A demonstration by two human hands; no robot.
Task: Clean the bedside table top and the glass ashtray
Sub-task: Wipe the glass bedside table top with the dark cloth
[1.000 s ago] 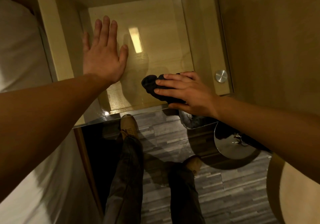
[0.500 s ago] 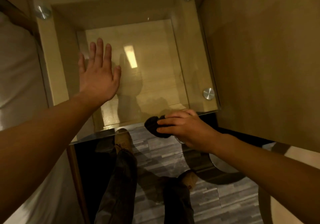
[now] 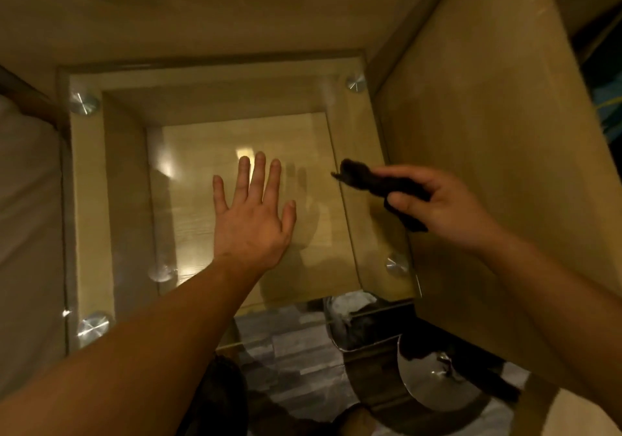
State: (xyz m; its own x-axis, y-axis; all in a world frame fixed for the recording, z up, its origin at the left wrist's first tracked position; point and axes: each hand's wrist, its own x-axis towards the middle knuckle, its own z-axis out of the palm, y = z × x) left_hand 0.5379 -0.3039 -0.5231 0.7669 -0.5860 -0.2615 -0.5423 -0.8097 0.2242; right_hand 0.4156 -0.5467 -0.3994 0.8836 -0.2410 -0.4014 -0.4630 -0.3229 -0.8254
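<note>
Item, bedside table [image 3: 87, 200]: a square glass top on wooden walls, sitting between a bed [image 3: 27, 233] at the left and a wooden panel [image 3: 471, 132] at the right, with round metal caps pinning its corners. The glass is showing no clutter and only lamp glare, so the wiping is judged well along, though faint smears cannot be ruled out in this light. Item, bin [image 3: 387, 334]: standing on the tiled floor below the near right corner, partly seen through the glass. Item, left hand [image 3: 252, 220]: lying flat on the middle of the glass, fingers spread, holding nothing. Item, right hand [image 3: 444, 206]: hovering over the right edge, fingers and thumb pinching a dark cloth [image 3: 367, 178] that is hanging clear of the surface. Item, glass ashtray: not appearing anywhere in view; its cleaning is judged outstanding or unverifiable.
</note>
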